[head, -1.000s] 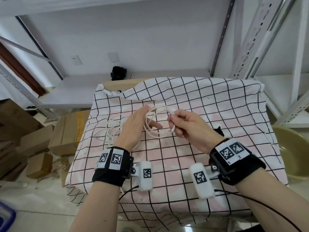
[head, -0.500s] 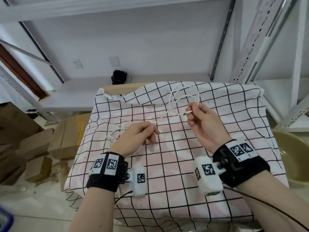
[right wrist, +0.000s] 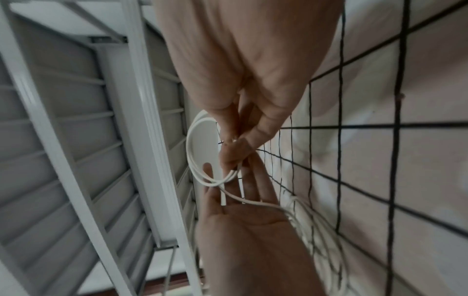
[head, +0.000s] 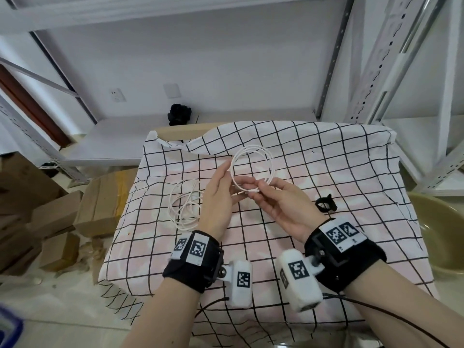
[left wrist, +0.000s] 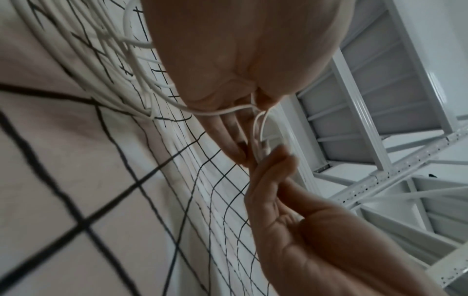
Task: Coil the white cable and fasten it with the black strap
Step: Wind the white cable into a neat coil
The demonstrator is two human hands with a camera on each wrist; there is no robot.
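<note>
The white cable (head: 271, 169) forms a small coil of a few loops, held up over the middle of the checked cloth. My right hand (head: 256, 190) pinches the coil's bottom and the plug end between thumb and fingers (right wrist: 235, 144). My left hand (head: 233, 179) meets it from the left with its fingers nearly straight. The cable runs through the fork of the left thumb (left wrist: 253, 104), and the thumb lies over the loops. The rest of the cable (head: 185, 197) lies loose on the cloth to the left. The black strap (head: 325, 204) lies on the cloth right of my right hand, untouched.
The cloth-covered table (head: 326, 159) is small, with its edges close on all sides. Cardboard boxes (head: 100, 202) stand on the floor to the left and a beige basin (head: 447, 234) to the right. White metal racks (head: 376, 71) rise behind and to the right.
My right hand swung out to the far right with the cable end, then came back to the left hand, laying another loop onto the coil. The left hand rose to meet it.
</note>
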